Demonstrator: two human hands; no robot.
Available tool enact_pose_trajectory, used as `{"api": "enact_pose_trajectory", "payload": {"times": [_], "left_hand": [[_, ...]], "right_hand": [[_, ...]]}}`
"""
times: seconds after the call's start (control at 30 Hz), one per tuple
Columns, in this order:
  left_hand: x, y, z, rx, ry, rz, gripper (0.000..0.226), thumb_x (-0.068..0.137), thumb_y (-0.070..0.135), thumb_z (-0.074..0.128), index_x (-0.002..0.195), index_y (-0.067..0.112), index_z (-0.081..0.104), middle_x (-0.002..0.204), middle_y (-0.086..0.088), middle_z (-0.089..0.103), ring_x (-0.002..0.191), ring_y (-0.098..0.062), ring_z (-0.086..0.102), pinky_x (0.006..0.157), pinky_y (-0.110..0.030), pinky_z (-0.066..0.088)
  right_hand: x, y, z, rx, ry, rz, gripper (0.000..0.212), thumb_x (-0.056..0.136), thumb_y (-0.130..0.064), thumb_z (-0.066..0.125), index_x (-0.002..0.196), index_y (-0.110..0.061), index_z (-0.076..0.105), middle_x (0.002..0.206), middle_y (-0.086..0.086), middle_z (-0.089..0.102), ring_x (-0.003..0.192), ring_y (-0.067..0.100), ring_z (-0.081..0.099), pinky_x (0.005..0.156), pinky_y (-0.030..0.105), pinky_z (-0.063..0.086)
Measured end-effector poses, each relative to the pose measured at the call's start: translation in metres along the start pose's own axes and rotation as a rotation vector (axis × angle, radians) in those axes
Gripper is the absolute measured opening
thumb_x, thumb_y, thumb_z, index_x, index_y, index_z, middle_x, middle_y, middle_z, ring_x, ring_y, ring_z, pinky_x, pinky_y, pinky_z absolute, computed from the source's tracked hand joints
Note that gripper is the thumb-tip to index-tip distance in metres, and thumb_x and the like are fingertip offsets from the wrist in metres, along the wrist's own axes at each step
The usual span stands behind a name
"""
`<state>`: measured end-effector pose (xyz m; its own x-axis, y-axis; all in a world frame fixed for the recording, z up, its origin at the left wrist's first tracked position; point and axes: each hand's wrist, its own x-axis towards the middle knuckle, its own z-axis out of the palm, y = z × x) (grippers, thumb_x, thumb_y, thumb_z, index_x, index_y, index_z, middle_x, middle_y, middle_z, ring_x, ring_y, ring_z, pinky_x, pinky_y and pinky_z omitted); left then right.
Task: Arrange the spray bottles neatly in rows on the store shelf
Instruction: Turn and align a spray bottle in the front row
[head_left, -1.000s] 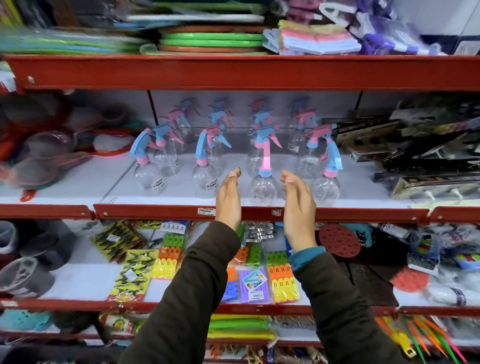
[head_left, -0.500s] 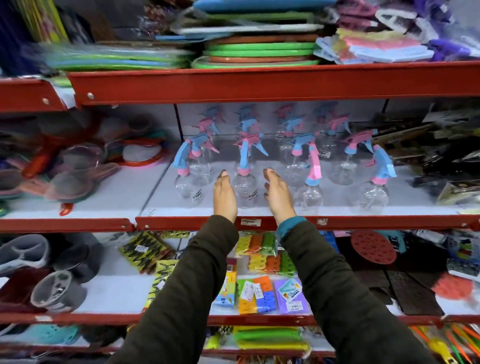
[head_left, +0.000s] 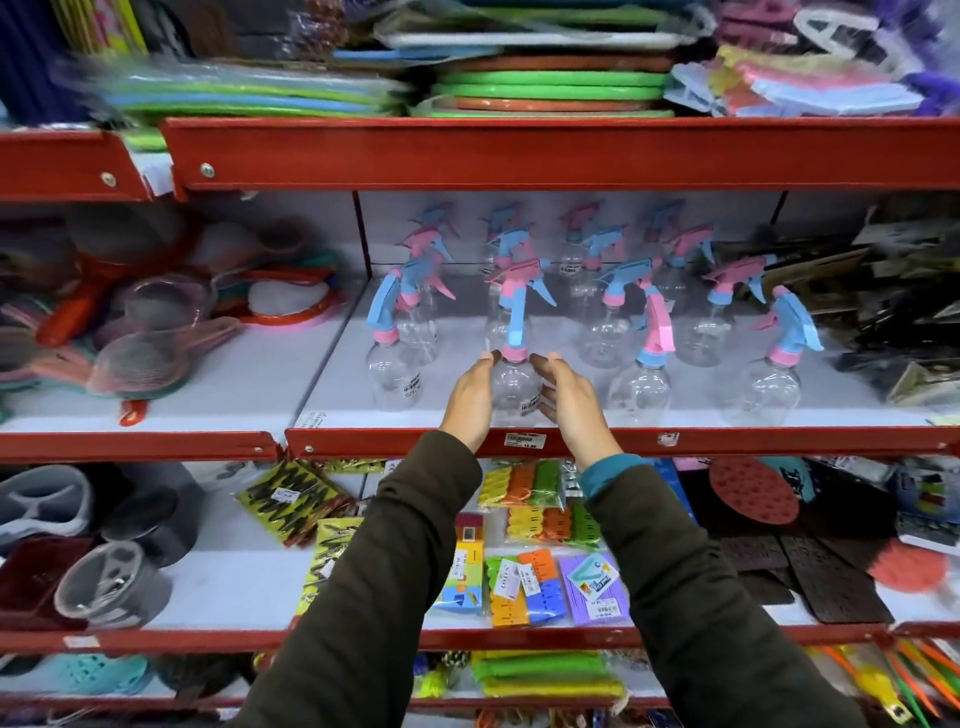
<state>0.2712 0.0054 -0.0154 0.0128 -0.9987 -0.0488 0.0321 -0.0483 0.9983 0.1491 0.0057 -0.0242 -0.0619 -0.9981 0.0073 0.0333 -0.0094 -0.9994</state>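
Several clear spray bottles with pink and blue trigger heads stand in rows on the white middle shelf (head_left: 332, 400). My left hand (head_left: 470, 402) and my right hand (head_left: 569, 408) cup the two sides of one front-row spray bottle (head_left: 515, 384), which has a blue trigger and a pink collar. The palms face each other with straight fingers against the bottle's clear body. Another front bottle (head_left: 392, 369) stands just to the left, and two more (head_left: 644, 387) (head_left: 763, 392) stand to the right.
A red shelf lip (head_left: 727, 441) with a price label runs under the bottles. Mesh strainers (head_left: 140, 358) lie on the left bay, dark packaged goods (head_left: 893, 322) on the right. The red upper shelf (head_left: 519, 150) hangs close above. Clothes-peg packs (head_left: 540, 577) fill the shelf below.
Both hands moved left from around the pink-trigger bottle to the blue-trigger one and closed in on its sides. The view shifted left and drew nearer.
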Motion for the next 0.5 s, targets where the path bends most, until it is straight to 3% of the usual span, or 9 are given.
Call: {"api": "enact_pose_trajectory", "payload": {"times": [0.07,0.13,0.23,0.3,0.4,0.5], "left_hand": [[-0.006,0.000,0.003,0.000,-0.029,0.018,0.042,0.106,0.031,0.027,0.123,0.017,0.063,0.135,-0.012,0.066,0.125,-0.020,0.062,0.112,-0.035,0.044],[-0.009,0.001,0.003,0.001,-0.047,0.029,0.047,0.106,0.028,0.028,0.128,0.006,0.063,0.136,-0.020,0.065,0.131,-0.031,0.059,0.120,-0.046,0.037],[-0.015,0.005,0.005,0.025,-0.054,0.034,0.051,0.106,0.029,0.026,0.134,0.003,0.059,0.138,-0.021,0.063,0.134,-0.032,0.056,0.121,-0.047,0.035],[-0.020,0.005,0.005,0.035,-0.007,0.044,0.051,0.106,0.031,0.027,0.145,0.008,0.050,0.152,-0.014,0.052,0.144,-0.026,0.046,0.126,-0.042,0.028],[-0.030,0.003,0.000,0.027,0.117,0.103,0.049,0.106,0.032,0.028,0.152,0.019,0.041,0.162,-0.001,0.039,0.150,-0.017,0.034,0.127,-0.035,0.023],[-0.040,0.001,-0.009,-0.012,0.184,0.159,0.047,0.107,0.031,0.027,0.150,0.020,0.044,0.159,0.001,0.042,0.148,-0.019,0.037,0.127,-0.041,0.025]], "right_hand": [[-0.007,-0.002,0.001,0.001,0.002,-0.016,0.040,0.100,-0.038,0.037,0.129,-0.024,0.059,0.119,-0.007,0.062,0.114,0.013,0.057,0.101,0.028,0.042],[-0.011,-0.004,0.001,-0.025,-0.007,-0.034,0.035,0.099,-0.038,0.038,0.126,-0.030,0.058,0.118,-0.009,0.062,0.118,0.015,0.057,0.109,0.032,0.041],[-0.017,-0.006,0.000,-0.037,0.001,-0.031,0.039,0.099,-0.038,0.039,0.131,-0.025,0.057,0.131,-0.005,0.057,0.132,0.019,0.051,0.118,0.039,0.036],[-0.025,-0.007,0.000,-0.046,0.071,-0.086,0.041,0.099,-0.037,0.039,0.134,-0.022,0.056,0.133,-0.008,0.055,0.135,0.018,0.049,0.118,0.040,0.035],[-0.040,-0.009,0.000,-0.038,0.204,-0.260,0.030,0.100,-0.028,0.040,0.116,-0.025,0.065,0.126,-0.006,0.064,0.124,0.019,0.057,0.112,0.042,0.043],[-0.052,-0.012,0.007,0.013,0.212,-0.324,0.029,0.100,-0.022,0.040,0.107,-0.024,0.068,0.116,-0.003,0.069,0.106,0.015,0.063,0.100,0.042,0.051]]}}
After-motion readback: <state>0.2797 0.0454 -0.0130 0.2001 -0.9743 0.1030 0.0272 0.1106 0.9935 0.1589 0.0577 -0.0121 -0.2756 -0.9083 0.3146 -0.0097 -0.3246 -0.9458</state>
